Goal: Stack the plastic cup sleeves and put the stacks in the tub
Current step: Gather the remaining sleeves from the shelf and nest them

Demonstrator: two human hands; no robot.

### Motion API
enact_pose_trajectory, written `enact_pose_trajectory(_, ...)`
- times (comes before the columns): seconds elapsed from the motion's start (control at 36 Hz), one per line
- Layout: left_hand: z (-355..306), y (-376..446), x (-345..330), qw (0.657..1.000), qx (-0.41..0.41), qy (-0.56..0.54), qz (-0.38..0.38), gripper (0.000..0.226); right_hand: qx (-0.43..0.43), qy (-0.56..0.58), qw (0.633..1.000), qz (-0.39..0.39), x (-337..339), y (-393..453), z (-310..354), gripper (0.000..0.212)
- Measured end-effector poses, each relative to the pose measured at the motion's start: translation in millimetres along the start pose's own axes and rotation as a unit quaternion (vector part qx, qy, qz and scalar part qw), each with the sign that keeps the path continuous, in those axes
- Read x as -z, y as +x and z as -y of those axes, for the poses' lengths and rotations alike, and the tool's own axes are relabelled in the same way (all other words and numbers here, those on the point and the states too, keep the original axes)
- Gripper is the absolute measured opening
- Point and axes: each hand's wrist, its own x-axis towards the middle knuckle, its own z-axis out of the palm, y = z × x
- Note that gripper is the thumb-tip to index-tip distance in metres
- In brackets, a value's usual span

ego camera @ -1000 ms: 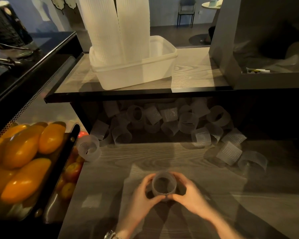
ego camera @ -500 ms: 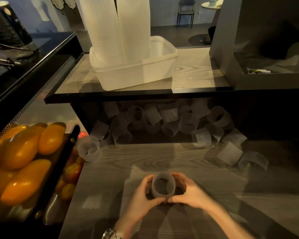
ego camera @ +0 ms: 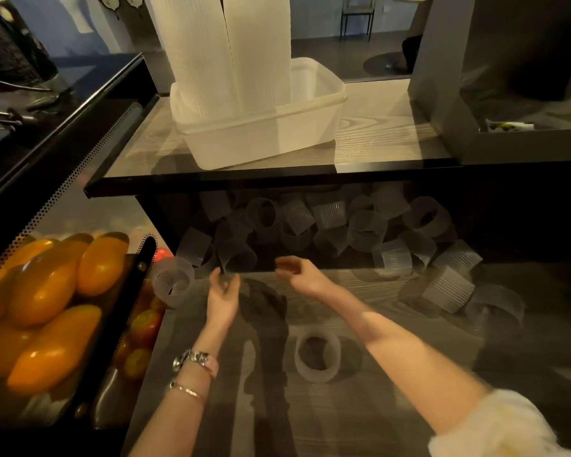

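Head view: left hand (ego camera: 223, 296) and right hand (ego camera: 302, 275) both loosely open, empty, beyond small stack (ego camera: 317, 357) on tabletop (ego camera: 393, 407). Loose sleeves (ego camera: 330, 225) further beyond, tub (ego camera: 310, 123) above. Better to take nearest sleeve, align rims, press down evenly.

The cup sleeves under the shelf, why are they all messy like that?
The loose cup sleeves lie tumbled on their sides in a heap under the shelf, some spilling onto the counter. Only one short stack stands upright there. The two tall stacks in the tub lean slightly apart.
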Motion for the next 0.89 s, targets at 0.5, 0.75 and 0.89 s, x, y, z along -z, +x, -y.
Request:
enact_pose_trajectory(0.5,-16,40,-2,0.995,0.087,-0.008,0.054,0.048,-0.107,0.137,0.984,0.027,-42,61,23,0.032)
enact_pose_trajectory(0.75,-3,15,-7,1.000,-0.011,-0.011,0.002,0.027,-0.073,0.148,0.983,-0.084,-27,39,-13,0.021)
enact_pose_trajectory(0.89,18,-7,-14,0.995,-0.001,-0.076,0.060,0.052,-0.026,0.121,0.990,-0.062,2,5,-38,0.062)
